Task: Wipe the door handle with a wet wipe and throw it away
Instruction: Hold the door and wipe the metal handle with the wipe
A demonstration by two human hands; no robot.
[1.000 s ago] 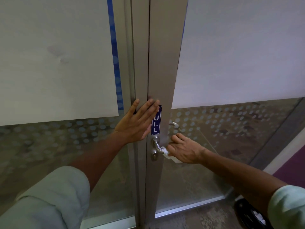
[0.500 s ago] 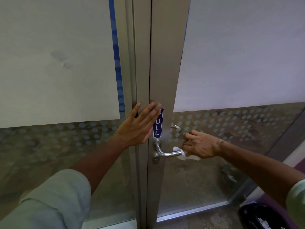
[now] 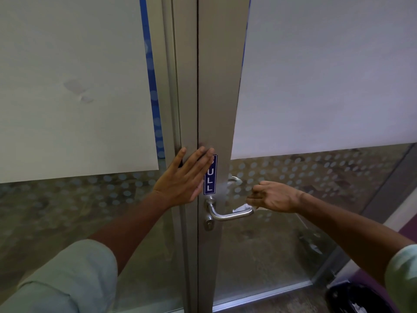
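A silver lever door handle point(image 3: 228, 214) sticks out to the right from the metal door frame point(image 3: 216, 86), below a blue PULL sign point(image 3: 210, 175). My right hand point(image 3: 274, 196) is closed on a crumpled white wet wipe point(image 3: 242, 208) just above the free end of the handle. My left hand point(image 3: 184, 177) lies flat with fingers spread against the frame, left of the sign. Most of the wipe is hidden under my fingers.
Glass door panels with frosted film and dot patterns stand on both sides. A black bin point(image 3: 358, 299) with a dark liner sits on the floor at the lower right. A second handle point(image 3: 234, 180) shows behind the glass.
My right hand slid with the wipe from the handle's base out to its free end and lifted slightly above it. The left hand stayed pressed on the frame.
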